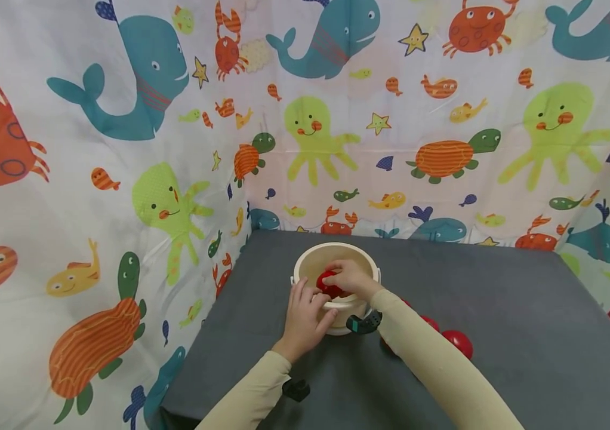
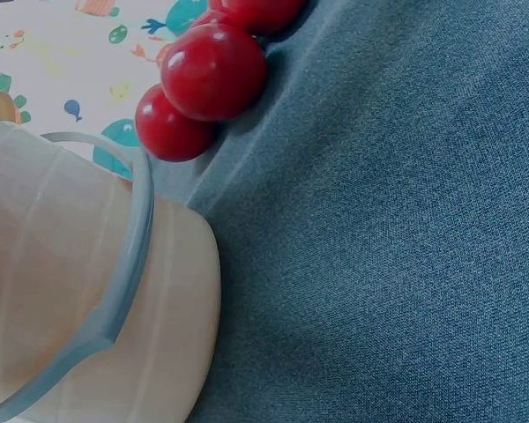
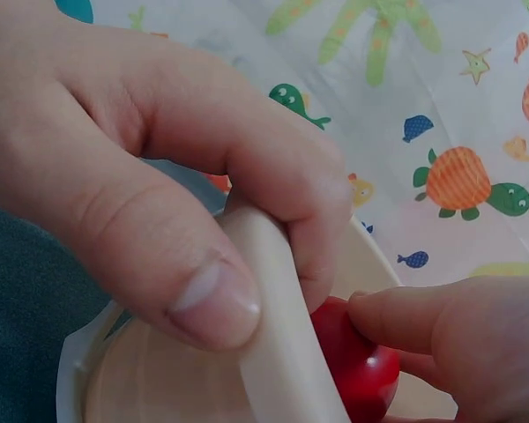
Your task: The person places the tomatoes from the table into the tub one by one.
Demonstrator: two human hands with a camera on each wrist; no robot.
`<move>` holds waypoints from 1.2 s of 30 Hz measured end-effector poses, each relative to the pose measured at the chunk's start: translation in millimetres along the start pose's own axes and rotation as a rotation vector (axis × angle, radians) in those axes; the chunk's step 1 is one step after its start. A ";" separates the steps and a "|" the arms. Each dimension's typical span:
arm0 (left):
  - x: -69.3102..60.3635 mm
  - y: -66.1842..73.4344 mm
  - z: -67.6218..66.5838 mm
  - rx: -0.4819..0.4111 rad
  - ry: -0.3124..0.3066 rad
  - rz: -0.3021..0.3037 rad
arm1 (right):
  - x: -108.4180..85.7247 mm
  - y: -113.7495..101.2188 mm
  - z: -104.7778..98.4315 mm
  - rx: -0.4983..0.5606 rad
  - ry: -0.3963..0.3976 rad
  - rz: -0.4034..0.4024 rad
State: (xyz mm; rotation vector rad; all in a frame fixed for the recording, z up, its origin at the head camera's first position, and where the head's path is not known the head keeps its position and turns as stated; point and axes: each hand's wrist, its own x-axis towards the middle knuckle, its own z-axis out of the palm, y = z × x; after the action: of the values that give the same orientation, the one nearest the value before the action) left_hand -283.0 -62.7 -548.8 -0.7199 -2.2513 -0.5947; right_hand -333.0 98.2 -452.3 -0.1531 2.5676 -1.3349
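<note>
A cream bucket stands upright on the dark cloth-covered table. At its near left rim, my left hand grips the edge. The right wrist view shows that hand's thumb outside the wall and its fingers curled over inside. My right hand reaches into the bucket from the right, its fingers on a glossy red ball. In the right wrist view the ball is partly hidden behind the rim. The bucket's lower contents cannot be seen.
Several red balls lie on the table right of the bucket, some hidden by the right sleeve. The bucket's handle hangs along its side. A curtain printed with sea animals surrounds the dark table.
</note>
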 end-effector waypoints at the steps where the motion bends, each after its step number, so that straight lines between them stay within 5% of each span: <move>1: -0.1 0.2 -0.4 0.001 -0.003 -0.003 | -1.4 -1.2 0.3 -0.002 -0.003 -0.003; 11: 1.1 2.8 -4.3 -0.002 -0.018 -0.005 | 0.1 -1.0 2.9 0.000 -0.019 -0.019; 23: 1.7 4.5 -6.6 -0.014 -0.029 -0.014 | 5.9 3.1 6.2 -0.028 0.052 -0.052; 29: 2.7 6.1 -6.2 -0.011 -0.049 -0.025 | 5.5 4.5 3.4 0.021 0.062 -0.036; 36: 2.1 3.7 -5.3 -0.005 -0.001 0.003 | -1.1 -0.1 -13.9 0.135 0.073 0.000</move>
State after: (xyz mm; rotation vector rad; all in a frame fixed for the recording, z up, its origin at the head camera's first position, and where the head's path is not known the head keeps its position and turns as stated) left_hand -279.4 -62.4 -543.0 -0.7259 -2.2505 -0.5995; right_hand -335.5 109.3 -444.4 -0.0810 2.5255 -1.5348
